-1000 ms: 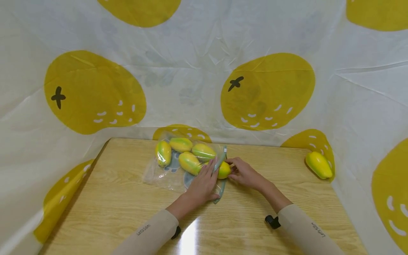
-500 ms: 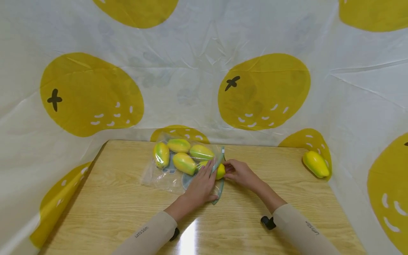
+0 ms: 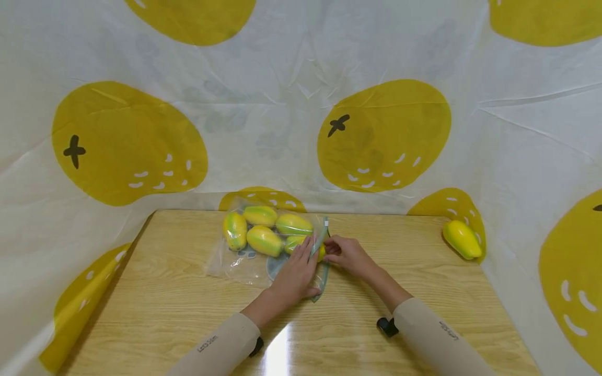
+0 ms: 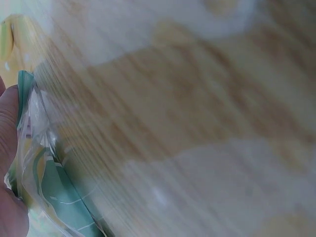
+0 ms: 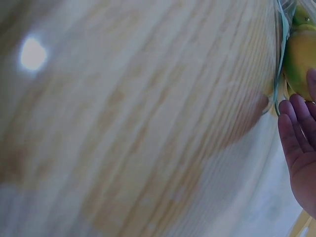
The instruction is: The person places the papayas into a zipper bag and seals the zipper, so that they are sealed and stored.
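Note:
A clear zip bag (image 3: 249,274) with a green rim lies on the table, several yellow-green mangoes (image 3: 264,241) inside. My left hand (image 3: 293,274) holds its mouth: the fingers lie over the top layer and the thumb is by the rim. In the left wrist view, the green rim (image 4: 24,81) touches that hand's fingertip. At the mouth, my right hand (image 3: 349,256) grips the end of a mango (image 5: 298,61) with its fingertips. That mango lies mostly within the bag, partly covered by my left hand in the head view.
Another mango (image 3: 462,240) lies at the table's right back edge, against the cloth. White cloth (image 3: 263,125) printed with large yellow fruit surrounds the wooden table (image 3: 178,313) at the back and sides.
The mango in my right hand has slid left, further into the bag, and the right hand has followed it. My left hand stays on the bag's mouth. The head view has shifted slightly.

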`<state>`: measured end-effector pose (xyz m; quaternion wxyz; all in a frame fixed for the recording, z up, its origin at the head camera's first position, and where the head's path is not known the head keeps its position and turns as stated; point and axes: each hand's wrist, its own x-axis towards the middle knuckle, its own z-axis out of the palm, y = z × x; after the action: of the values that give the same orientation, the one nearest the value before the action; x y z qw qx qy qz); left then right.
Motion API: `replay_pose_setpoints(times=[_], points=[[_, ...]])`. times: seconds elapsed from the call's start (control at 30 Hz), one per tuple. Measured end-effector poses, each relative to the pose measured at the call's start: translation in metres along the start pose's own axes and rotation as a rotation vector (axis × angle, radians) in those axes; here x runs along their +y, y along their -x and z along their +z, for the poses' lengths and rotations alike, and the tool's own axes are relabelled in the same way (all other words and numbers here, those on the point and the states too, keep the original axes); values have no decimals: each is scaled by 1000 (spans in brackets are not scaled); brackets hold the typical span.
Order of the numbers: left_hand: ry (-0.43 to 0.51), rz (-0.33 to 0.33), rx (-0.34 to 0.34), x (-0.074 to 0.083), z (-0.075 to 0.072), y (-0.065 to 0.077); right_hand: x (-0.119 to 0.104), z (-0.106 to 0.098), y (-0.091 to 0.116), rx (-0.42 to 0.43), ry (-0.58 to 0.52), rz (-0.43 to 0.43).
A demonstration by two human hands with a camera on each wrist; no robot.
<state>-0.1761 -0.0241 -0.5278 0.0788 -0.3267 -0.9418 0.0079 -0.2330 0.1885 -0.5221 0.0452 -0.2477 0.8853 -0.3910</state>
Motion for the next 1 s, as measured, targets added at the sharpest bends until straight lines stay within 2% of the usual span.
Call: replay_pose_setpoints(times=[0.13, 0.3, 0.47, 0.8, 1.0], points=[[-22, 3, 6, 1, -1, 1, -1, 1, -4, 32, 14, 34], [-37, 13, 32, 1, -3, 0, -1, 2, -8, 111, 96, 116], [-48, 14, 14, 1, -4, 0, 0, 3, -11, 148, 161, 139], [-14, -3, 10, -1, -3, 1, 0, 3, -12, 146, 128, 169], [10, -11, 2, -1, -2, 2, 0, -10, -1, 136, 83, 206]])
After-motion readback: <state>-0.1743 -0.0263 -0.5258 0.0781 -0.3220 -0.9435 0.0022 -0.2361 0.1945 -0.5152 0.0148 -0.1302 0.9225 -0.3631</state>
